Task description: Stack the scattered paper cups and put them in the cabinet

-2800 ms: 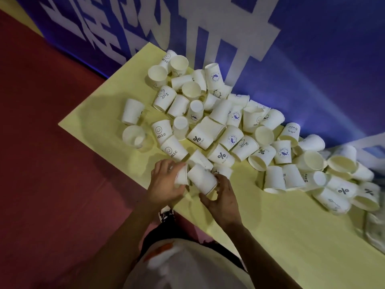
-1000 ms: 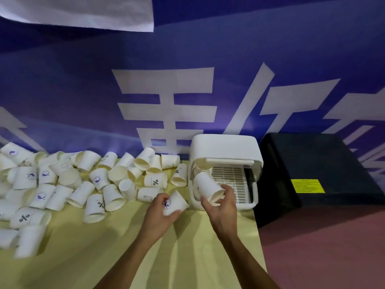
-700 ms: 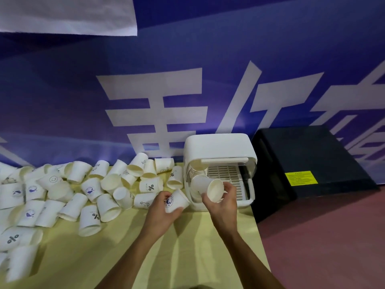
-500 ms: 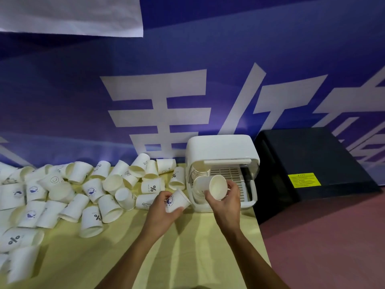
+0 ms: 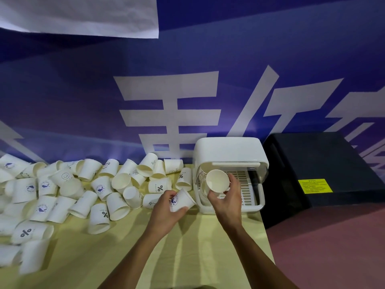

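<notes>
Head view: the right hand [image 5: 226, 202] grips a paper cup [image 5: 217, 180] at the cabinet [image 5: 229, 151] opening, base pointing inward, mouth toward the camera; the left hand [image 5: 164, 213] grips a second cup [image 5: 181, 202] just left.

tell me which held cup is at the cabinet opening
The plain cup in the right hand, mouth toward the camera; the logo cup in the left hand is left of the cabinet.
</notes>
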`<action>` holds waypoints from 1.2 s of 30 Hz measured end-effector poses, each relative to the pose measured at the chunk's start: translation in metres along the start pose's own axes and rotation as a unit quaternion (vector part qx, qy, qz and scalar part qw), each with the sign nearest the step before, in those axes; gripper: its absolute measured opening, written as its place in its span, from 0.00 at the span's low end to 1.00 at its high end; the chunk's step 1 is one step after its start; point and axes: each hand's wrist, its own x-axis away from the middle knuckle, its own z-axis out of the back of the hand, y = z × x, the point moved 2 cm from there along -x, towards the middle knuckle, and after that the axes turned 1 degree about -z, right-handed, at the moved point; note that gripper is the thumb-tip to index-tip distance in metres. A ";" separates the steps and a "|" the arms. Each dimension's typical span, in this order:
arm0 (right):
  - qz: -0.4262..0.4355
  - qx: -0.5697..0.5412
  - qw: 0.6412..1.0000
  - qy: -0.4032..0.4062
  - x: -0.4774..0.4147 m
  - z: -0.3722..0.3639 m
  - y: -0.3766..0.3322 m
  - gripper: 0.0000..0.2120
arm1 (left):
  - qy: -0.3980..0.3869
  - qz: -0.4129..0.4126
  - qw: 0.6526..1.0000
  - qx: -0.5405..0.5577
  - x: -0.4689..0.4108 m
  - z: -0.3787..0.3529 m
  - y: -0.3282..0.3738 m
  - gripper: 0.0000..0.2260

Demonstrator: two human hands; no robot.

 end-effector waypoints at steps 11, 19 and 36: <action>-0.013 0.134 0.990 -0.050 -0.005 -0.012 0.011 0.38 | 0.003 0.007 1.000 0.003 -0.001 0.004 0.003 0.22; -0.035 0.154 0.984 -0.084 -0.008 -0.012 0.017 0.38 | -0.001 0.013 1.000 0.008 0.000 0.003 0.003 0.21; -0.076 0.211 0.969 -0.100 -0.012 -0.013 0.020 0.34 | -0.004 0.008 0.999 0.031 -0.002 0.005 0.017 0.22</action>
